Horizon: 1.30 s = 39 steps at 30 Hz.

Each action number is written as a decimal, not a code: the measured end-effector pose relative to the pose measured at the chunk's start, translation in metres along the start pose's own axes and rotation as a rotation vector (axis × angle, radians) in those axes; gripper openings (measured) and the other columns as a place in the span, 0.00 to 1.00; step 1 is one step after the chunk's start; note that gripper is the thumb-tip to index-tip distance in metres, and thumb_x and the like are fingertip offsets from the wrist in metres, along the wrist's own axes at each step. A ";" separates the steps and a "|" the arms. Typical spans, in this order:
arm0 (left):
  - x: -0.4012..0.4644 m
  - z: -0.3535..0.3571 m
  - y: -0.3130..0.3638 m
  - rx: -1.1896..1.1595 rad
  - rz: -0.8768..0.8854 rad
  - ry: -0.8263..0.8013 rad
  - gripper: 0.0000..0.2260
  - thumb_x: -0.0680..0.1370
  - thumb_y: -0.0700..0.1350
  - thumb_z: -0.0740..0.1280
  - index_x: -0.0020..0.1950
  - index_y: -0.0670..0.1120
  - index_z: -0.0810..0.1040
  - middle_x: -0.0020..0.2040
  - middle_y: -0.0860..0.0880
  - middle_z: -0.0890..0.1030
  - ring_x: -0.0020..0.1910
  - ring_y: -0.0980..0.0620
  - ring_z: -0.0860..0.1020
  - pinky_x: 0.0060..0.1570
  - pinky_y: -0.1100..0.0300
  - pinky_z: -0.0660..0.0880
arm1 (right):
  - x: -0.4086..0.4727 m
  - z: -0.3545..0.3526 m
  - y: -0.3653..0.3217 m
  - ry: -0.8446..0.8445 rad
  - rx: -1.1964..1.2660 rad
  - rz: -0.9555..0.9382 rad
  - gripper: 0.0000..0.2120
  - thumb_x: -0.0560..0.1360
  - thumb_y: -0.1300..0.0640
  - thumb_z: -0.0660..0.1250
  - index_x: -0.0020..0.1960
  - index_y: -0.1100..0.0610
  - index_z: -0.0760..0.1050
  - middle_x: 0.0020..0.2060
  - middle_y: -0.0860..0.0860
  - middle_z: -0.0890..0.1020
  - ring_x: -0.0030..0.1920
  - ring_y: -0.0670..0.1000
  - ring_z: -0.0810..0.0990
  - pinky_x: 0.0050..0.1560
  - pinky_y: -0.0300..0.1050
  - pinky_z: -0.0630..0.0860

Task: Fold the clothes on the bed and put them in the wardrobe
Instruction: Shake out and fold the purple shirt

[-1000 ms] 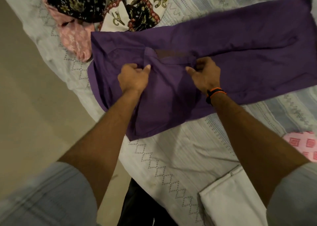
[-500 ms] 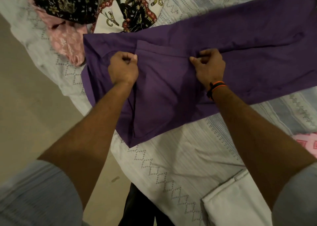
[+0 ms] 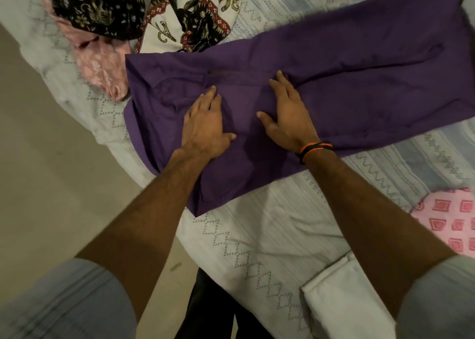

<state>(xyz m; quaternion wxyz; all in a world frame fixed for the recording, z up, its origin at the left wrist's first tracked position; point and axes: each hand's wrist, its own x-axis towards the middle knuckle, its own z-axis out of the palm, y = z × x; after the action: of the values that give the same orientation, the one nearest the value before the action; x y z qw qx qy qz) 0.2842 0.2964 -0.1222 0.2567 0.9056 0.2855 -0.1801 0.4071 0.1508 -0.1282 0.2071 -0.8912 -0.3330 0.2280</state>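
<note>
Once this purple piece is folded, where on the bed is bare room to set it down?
Bare bedsheet lies below the purple garment, between it, the white folded cloth and the pink patterned cloth. Crowded top left: elephant-print cloth and pink garment.

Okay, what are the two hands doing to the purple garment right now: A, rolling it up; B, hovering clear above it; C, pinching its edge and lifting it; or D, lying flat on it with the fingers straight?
D: the left hand and right hand lie flat on the purple garment.

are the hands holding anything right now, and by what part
Nothing is held. The left hand and right hand lie flat with straight fingers, pressing on the middle of the purple garment.
</note>
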 end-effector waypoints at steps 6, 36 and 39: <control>-0.010 -0.010 0.032 -0.078 0.020 0.042 0.38 0.72 0.51 0.75 0.77 0.44 0.62 0.78 0.46 0.60 0.76 0.44 0.59 0.74 0.46 0.58 | -0.030 -0.021 0.005 0.113 0.128 0.044 0.27 0.73 0.59 0.70 0.70 0.63 0.68 0.66 0.59 0.73 0.64 0.59 0.74 0.65 0.48 0.70; 0.001 0.072 0.261 -0.072 0.234 -0.202 0.29 0.72 0.50 0.76 0.70 0.44 0.72 0.65 0.46 0.78 0.63 0.47 0.76 0.64 0.54 0.73 | -0.137 -0.146 0.230 0.331 0.183 0.451 0.22 0.72 0.61 0.70 0.65 0.60 0.73 0.62 0.58 0.75 0.60 0.59 0.76 0.61 0.53 0.73; 0.019 0.092 0.285 -0.007 0.305 -0.204 0.30 0.69 0.50 0.78 0.68 0.45 0.73 0.62 0.45 0.77 0.61 0.45 0.77 0.62 0.50 0.74 | -0.126 -0.157 0.258 0.330 0.083 0.445 0.29 0.69 0.64 0.70 0.69 0.59 0.69 0.68 0.58 0.68 0.64 0.59 0.73 0.62 0.51 0.73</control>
<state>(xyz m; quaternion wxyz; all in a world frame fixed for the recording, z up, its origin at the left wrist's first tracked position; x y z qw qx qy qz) 0.4559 0.0517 -0.1018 0.3120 0.9145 0.1182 -0.2289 0.5364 -0.1489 -0.1020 0.2397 -0.9582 -0.0815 0.1332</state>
